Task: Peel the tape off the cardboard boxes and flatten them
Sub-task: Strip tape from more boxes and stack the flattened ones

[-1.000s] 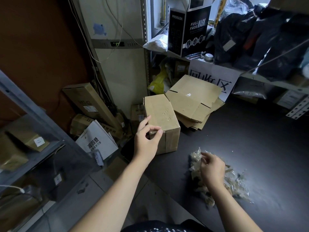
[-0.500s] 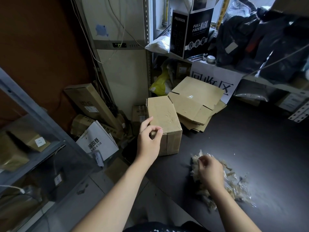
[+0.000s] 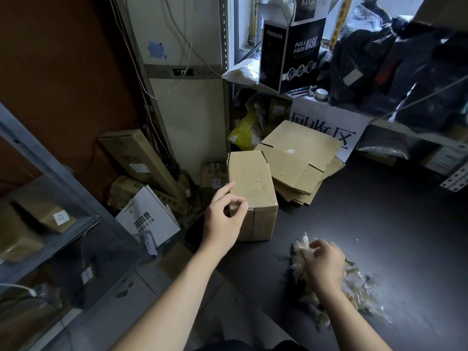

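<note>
The left hand (image 3: 225, 219) is at the near left top corner of the cardboard box (image 3: 253, 183), with thumb and one finger closed into a ring against the edge and another finger stretched along the box's left side. Whether it pinches any tape there, I cannot tell. The right hand (image 3: 324, 264), at four o'clock from the left, lies knuckles-up on the pile of peeled tape (image 3: 362, 292) with its fingers curled down into the crumpled strips, grasping them.

The box stands upright and closed at the left edge of the dark bench (image 3: 392, 224), at ten o'clock from the tape pile. Touching it at two o'clock is a stack of flattened boxes (image 3: 301, 158), leaning back toward a white sign (image 3: 329, 122) with large characters. Above the sign, at twelve o'clock, a black mask carton (image 3: 291, 54) sits on a shelf. At nine o'clock from the left hand a white paper bag (image 3: 149, 219) stands on the floor among other cartons, beside a grey metal rack (image 3: 50, 171).
</note>
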A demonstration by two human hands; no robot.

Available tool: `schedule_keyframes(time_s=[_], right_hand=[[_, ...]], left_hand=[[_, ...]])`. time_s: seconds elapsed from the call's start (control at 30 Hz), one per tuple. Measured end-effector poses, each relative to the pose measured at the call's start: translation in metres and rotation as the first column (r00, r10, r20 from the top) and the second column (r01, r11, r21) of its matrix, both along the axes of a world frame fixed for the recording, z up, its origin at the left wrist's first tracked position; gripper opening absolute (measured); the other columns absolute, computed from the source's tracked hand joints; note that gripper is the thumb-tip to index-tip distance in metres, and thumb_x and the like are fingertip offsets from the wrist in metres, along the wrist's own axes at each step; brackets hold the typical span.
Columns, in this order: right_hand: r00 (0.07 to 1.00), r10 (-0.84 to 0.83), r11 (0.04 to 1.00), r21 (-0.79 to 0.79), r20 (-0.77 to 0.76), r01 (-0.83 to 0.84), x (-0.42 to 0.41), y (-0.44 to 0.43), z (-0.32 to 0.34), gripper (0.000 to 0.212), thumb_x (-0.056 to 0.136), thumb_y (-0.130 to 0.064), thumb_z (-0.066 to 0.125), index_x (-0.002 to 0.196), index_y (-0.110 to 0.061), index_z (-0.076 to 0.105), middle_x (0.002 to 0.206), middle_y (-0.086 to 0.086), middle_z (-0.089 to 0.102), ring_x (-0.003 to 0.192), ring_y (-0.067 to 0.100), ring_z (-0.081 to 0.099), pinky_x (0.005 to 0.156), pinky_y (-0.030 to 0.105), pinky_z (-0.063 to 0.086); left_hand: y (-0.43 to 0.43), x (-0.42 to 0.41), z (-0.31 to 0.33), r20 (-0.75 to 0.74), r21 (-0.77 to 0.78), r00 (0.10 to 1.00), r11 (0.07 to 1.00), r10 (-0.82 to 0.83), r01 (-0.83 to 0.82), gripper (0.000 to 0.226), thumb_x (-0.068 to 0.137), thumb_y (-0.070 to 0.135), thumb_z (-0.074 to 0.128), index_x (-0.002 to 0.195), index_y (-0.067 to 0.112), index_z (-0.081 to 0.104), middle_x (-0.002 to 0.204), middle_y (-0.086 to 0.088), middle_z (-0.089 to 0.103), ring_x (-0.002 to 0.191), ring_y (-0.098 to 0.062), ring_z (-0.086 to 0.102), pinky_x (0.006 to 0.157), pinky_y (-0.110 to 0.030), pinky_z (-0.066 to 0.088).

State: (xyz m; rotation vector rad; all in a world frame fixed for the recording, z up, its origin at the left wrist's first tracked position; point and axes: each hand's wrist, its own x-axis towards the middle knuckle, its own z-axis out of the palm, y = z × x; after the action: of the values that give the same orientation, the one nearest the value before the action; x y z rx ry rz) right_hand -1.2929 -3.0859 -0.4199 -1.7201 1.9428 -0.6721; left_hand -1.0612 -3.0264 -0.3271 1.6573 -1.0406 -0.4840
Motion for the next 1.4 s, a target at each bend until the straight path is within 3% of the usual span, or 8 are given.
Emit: schedule_keyframes(time_s=[0.3, 0.47, 0.67, 0.87, 1.07, 1.23, 1.3, 1.4], right_hand=[[0.997, 0.061, 0.995, -0.079, 0.050, -0.057, 0.012, 0.002, 0.025, 0.019, 0.099, -0.025, 0.066, 0.096, -0.016, 0.082, 0.080, -0.008, 0.057, 0.080, 0.020, 0.057, 0.066, 0.033, 0.040], [0.872, 0.405, 0.858, -0.444, 0.274, -0.259, 0.047, -0.005, 0.087, 0.021, 0.092, -0.014, 0.075, 0.112, -0.018, 0.077, 0.106, -0.010, 0.066, 0.096, 0.007, 0.063, 0.083, 0.022, 0.050], [0.790, 0.577, 0.785, -0.409, 0.208, -0.466, 0.080, -0.007, 0.098, 0.028, 0.091, -0.026, 0.079, 0.118, -0.021, 0.076, 0.129, -0.015, 0.062, 0.122, 0.006, 0.050, 0.099, 0.018, 0.043], [0.786, 0.588, 0.782, -0.380, 0.190, -0.494, 0.085, -0.006, 0.093, 0.028, 0.089, -0.033, 0.080, 0.115, -0.023, 0.078, 0.125, -0.017, 0.062, 0.120, 0.006, 0.050, 0.099, 0.019, 0.042], [0.791, 0.579, 0.789, -0.381, 0.198, -0.482, 0.089, -0.005, 0.093, 0.029, 0.090, -0.028, 0.079, 0.118, -0.023, 0.075, 0.126, -0.014, 0.060, 0.120, 0.011, 0.048, 0.101, 0.009, 0.033], [0.787, 0.584, 0.804, -0.274, 0.198, -0.528, 0.095, -0.001, 0.097, 0.045, 0.095, -0.026, 0.072, 0.139, -0.024, 0.062, 0.135, -0.010, 0.049, 0.124, 0.011, 0.031, 0.108, 0.024, 0.030], [0.771, 0.604, 0.793, -0.253, 0.202, -0.555, 0.096, -0.002, 0.099, 0.033, 0.097, -0.028, 0.070, 0.129, -0.031, 0.069, 0.134, -0.011, 0.046, 0.124, 0.010, 0.029, 0.107, 0.021, 0.030], [0.762, 0.600, 0.791, -0.320, 0.241, -0.522, 0.099, -0.003, 0.099, 0.009, 0.094, -0.028, 0.074, 0.100, -0.034, 0.078, 0.127, -0.014, 0.052, 0.121, 0.011, 0.035, 0.099, 0.019, 0.036]], left_hand=[[-0.009, -0.005, 0.005, 0.091, 0.038, 0.996, 0.999, 0.010, -0.014, 0.013, 0.099, 0.012, 0.061, 0.087, 0.011, 0.066, 0.145, 0.013, 0.047, 0.111, 0.025, 0.045, 0.083, 0.003, 0.034], [-0.009, -0.005, 0.000, 0.149, 0.026, 0.989, 1.000, 0.009, -0.013, 0.014, 0.101, 0.010, 0.057, 0.087, 0.013, 0.061, 0.150, 0.008, 0.045, 0.121, -0.007, 0.054, 0.087, -0.001, 0.037], [-0.006, -0.004, -0.002, 0.233, 0.001, 0.972, 1.000, -0.020, 0.020, 0.015, 0.102, 0.009, 0.053, 0.088, 0.014, 0.057, 0.151, 0.003, 0.044, 0.135, -0.011, 0.046, 0.105, -0.031, 0.043], [0.004, 0.005, -0.003, 0.217, 0.042, 0.974, 0.997, -0.068, 0.060, 0.015, 0.106, 0.012, 0.047, 0.093, 0.015, 0.054, 0.156, 0.003, 0.036, 0.135, -0.010, 0.042, 0.096, 0.003, 0.026], [0.011, 0.013, 0.007, 0.130, 0.071, 0.978, 0.985, -0.163, 0.155, 0.015, 0.105, 0.016, 0.052, 0.093, 0.025, 0.055, 0.157, 0.012, 0.034, 0.121, -0.001, 0.054, 0.091, 0.000, 0.036], [0.015, 0.015, 0.008, 0.171, 0.083, 0.959, 0.973, -0.226, 0.215, 0.017, 0.105, 0.015, 0.052, 0.093, 0.026, 0.056, 0.161, 0.010, 0.030, 0.124, -0.005, 0.055, 0.100, -0.012, 0.040], [0.015, 0.016, 0.008, 0.170, 0.082, 0.958, 0.972, -0.231, 0.219, 0.019, 0.105, 0.016, 0.053, 0.092, 0.029, 0.056, 0.161, 0.010, 0.030, 0.120, -0.002, 0.057, 0.102, -0.019, 0.041], [0.015, 0.018, 0.012, 0.114, 0.067, 0.975, 0.981, -0.191, 0.184, 0.014, 0.103, 0.014, 0.057, 0.092, 0.023, 0.060, 0.159, 0.008, 0.036, 0.106, 0.007, 0.060, 0.094, -0.006, 0.039]])
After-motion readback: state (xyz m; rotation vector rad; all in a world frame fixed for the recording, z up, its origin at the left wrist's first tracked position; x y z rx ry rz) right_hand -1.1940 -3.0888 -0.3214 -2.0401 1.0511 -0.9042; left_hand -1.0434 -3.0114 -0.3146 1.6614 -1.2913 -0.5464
